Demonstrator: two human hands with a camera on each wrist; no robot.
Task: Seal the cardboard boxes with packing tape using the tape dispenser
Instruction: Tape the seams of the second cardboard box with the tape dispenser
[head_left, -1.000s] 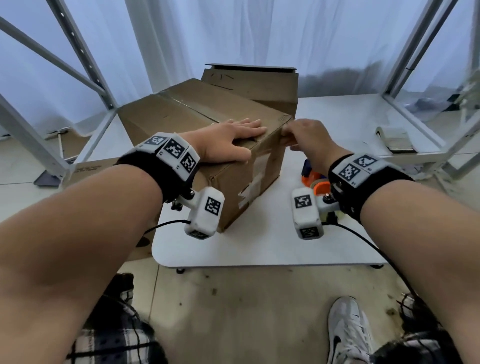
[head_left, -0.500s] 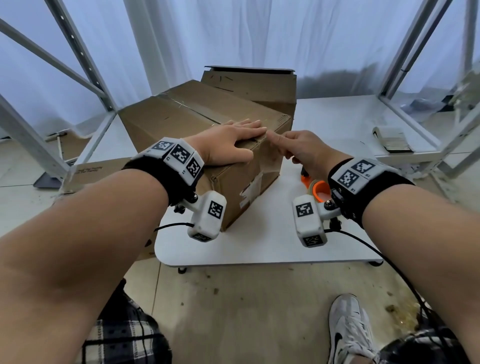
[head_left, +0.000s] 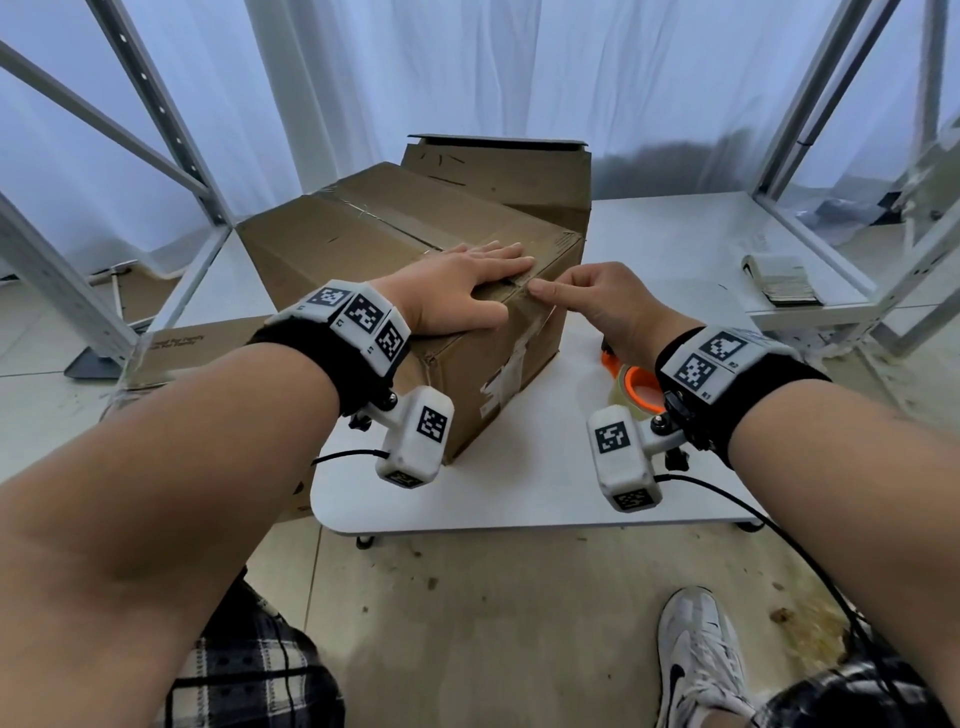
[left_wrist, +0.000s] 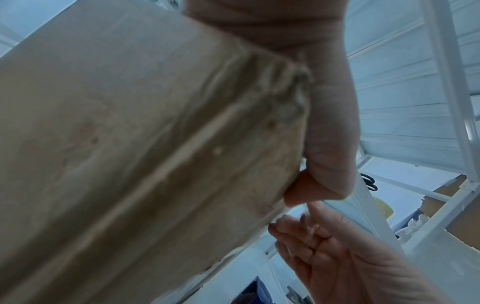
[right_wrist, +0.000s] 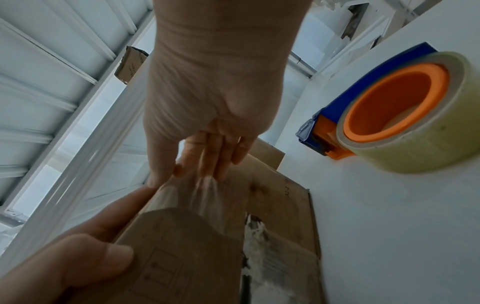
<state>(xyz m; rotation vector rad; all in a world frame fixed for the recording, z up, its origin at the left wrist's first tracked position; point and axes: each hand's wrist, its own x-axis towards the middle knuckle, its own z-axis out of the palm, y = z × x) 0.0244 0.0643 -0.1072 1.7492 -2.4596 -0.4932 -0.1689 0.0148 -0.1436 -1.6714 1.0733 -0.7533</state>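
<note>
A brown cardboard box (head_left: 374, 234) stands on the white table (head_left: 519, 493), its top flaps closed along a taped seam. My left hand (head_left: 467, 291) lies flat on the near end of the top, with the thumb (left_wrist: 330, 123) over the edge. My right hand (head_left: 587, 301) touches the seam at that top edge. Its straight fingers (right_wrist: 207, 160) press a strip of clear tape (right_wrist: 205, 197) onto the box's side. The tape dispenser (head_left: 631, 387), blue and orange with a clear roll (right_wrist: 394, 111), lies on the table under my right wrist; no hand holds it.
A second cardboard box (head_left: 498, 176) stands behind the first. Flat cardboard (head_left: 197, 343) lies on the floor at the left. A stack of paper (head_left: 779, 280) sits on a low shelf at the right. Metal frame posts (head_left: 156, 104) flank the table.
My right hand has slid left along the box's top edge to the seam, with fingers now stretched out onto the tape. My left hand has stayed flat on the box.
</note>
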